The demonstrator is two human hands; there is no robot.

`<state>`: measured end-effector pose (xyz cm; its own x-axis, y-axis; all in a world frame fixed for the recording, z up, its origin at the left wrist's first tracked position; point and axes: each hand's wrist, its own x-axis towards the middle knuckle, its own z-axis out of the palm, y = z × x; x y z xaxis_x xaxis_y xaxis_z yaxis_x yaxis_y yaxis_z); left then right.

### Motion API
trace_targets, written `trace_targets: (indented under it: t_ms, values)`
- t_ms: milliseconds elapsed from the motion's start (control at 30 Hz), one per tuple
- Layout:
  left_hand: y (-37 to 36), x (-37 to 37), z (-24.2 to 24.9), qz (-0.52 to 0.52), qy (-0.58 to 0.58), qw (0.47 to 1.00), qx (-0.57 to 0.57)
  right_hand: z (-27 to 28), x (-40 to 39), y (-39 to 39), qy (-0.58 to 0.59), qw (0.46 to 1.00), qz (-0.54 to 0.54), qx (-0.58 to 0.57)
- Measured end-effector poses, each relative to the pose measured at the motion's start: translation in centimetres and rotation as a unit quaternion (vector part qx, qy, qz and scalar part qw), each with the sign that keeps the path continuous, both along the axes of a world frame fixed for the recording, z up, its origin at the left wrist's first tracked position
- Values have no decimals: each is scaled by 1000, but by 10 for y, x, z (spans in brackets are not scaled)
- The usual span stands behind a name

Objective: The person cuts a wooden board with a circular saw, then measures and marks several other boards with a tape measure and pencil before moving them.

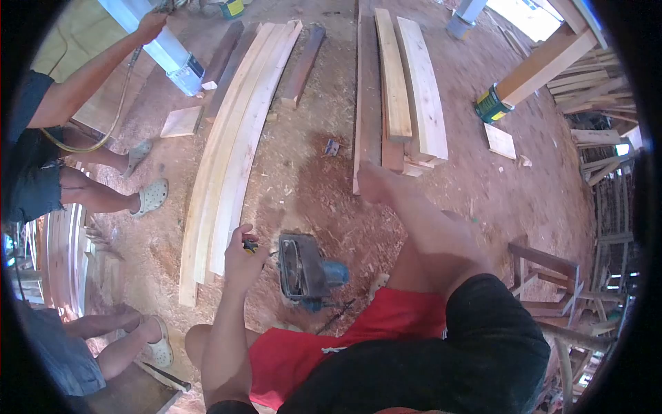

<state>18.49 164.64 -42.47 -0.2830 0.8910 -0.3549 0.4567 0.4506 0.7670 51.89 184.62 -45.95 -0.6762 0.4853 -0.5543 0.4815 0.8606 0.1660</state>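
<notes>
My left hand [243, 265] is closed around a small black-and-yellow tool [251, 245], mostly hidden by the fingers. Just right of that hand, a blue belt sander [336, 273] lies on the dusty ground with its dark belt side showing. My right hand [376, 185] reaches forward to the near end of a long dark plank [367, 90]. It is blurred, and its fingers are not clear enough to show whether they grip anything. Beside that plank are pale beams [422, 90], and long pale boards [238, 152] lie ahead of my left hand.
At the left, one person [76, 96] stands with an arm on a white post [155, 45]; a hose [114, 124] hangs there. Another person's leg [131, 334] is lower left. A wooden post [545, 65] stands in a green can [493, 105]. A wooden frame [545, 259] is at right.
</notes>
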Motion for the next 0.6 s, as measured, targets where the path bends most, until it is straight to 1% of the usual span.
trace_targets:
  t_ms: [67,167,267,367,400,433,467,567,600]
  values:
    - [-1,0,1,6,-3,1000,-11,9,-5,-1,-5,1000,-7,-8]
    - [-1,0,11,-14,36,999,1,10,-8,-4,25,999,-8,-26]
    - [-2,0,15,-17,33,999,-2,9,-14,-3,68,991,-61,-98]
    - [-2,-3,5,-31,55,998,14,-15,-17,3,17,996,40,-84]
    - [-2,-3,8,-28,49,998,11,-5,-21,1,46,991,-58,-112]
    - [0,-1,13,-26,43,999,8,14,-26,-3,75,975,-156,-139]
    - [1,0,15,-24,36,999,4,26,-30,-4,103,948,-252,-165]
    - [2,-1,14,-15,31,999,8,19,-37,0,83,962,-191,-180]
    - [2,-1,15,-22,33,999,4,13,-39,-1,112,963,-181,-163]
